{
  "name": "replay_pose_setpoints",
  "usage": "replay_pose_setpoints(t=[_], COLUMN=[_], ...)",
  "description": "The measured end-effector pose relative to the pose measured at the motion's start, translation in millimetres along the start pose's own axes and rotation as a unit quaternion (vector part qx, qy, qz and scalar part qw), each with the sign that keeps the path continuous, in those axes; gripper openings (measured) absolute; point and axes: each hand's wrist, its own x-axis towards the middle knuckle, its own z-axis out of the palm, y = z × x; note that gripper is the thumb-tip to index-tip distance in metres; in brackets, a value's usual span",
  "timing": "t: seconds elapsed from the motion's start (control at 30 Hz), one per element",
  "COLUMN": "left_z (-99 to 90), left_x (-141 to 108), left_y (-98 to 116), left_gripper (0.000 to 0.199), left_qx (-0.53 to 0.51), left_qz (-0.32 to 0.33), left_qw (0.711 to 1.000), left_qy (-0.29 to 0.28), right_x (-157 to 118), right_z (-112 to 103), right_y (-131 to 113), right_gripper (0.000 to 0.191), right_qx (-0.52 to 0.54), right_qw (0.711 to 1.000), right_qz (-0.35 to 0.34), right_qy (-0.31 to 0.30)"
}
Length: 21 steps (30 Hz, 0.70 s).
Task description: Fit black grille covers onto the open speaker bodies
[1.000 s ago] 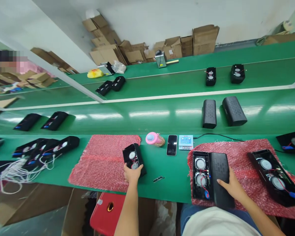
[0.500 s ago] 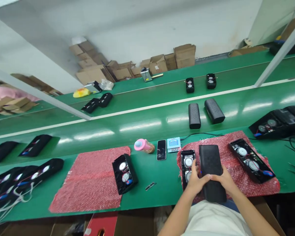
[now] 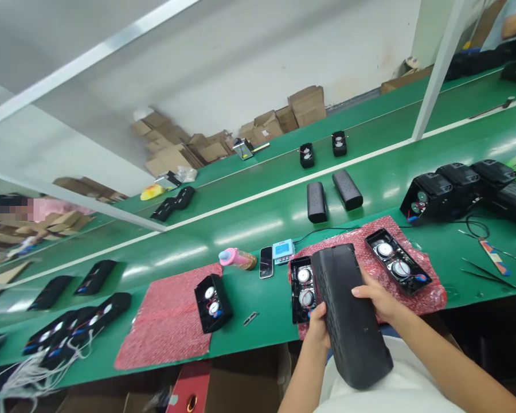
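Between my two hands is a long black speaker housing (image 3: pixel 348 321), tilted, with its closed outer side toward me. My left hand (image 3: pixel 319 330) grips its left edge, the thumb on top. On the right edge my right hand (image 3: pixel 376 295) is closed, thumb across the surface and fingers partly hidden beneath. An open speaker half (image 3: pixel 303 292) with two round drivers lies just left of the held housing, partly covered by it. Another open speaker half (image 3: pixel 399 263), with red wires and a blue connector, rests on the pink bubble wrap (image 3: pixel 432 281) to the right.
Left of me, one open speaker (image 3: pixel 212 304) sits by a second pink bubble-wrap sheet (image 3: pixel 167 321). A bottle (image 3: pixel 236 258), a phone (image 3: pixel 266 263) and a small blue-white device (image 3: pixel 282 250) line the belt. Tweezers (image 3: pixel 488 275) lie right; several speakers (image 3: pixel 438 189) stand behind them.
The housing has come nearer my body and turned, its lower end swinging right. My hands have shifted from its middle to its two side edges. The camera view has turned to the right.
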Motion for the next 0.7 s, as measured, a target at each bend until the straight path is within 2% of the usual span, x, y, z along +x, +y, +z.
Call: replay_pose_setpoints(t=[0.13,0.3,0.47,0.6,0.7], left_z=[16.8,35.0,40.7,43.0,45.6], left_x=[0.1,-1.7,-1.9,-5.4,-13.3], left_y=[-40.6,-75.5,-97.7,-109.6,-119.0], left_gripper=[0.049,0.051,0.05,0.052,0.055], left_qx=[-0.017,-0.04,-0.068,-0.077,-0.083], left_qz=[-0.002,0.026,0.053,0.055,0.079], left_qw=[1.0,0.999,0.996,0.995,0.993], left_qy=[0.0,0.012,0.001,0.011,0.025], right_x=[-26.6,-50.6,-59.0,-61.9,-67.5], right_z=[-18.8,-41.2,-57.7,-66.7,-64.9], right_y=[-0.1,-1.7,-7.7,-15.4,-12.5], right_gripper=[0.065,0.072,0.07,0.09,0.096], right_qx=[0.04,0.044,0.044,0.039,0.026], right_qw=[0.999,0.998,0.996,0.986,0.979], right_qz=[0.023,0.034,0.044,0.085,0.11], right_qy=[-0.01,-0.022,-0.056,-0.139,-0.17])
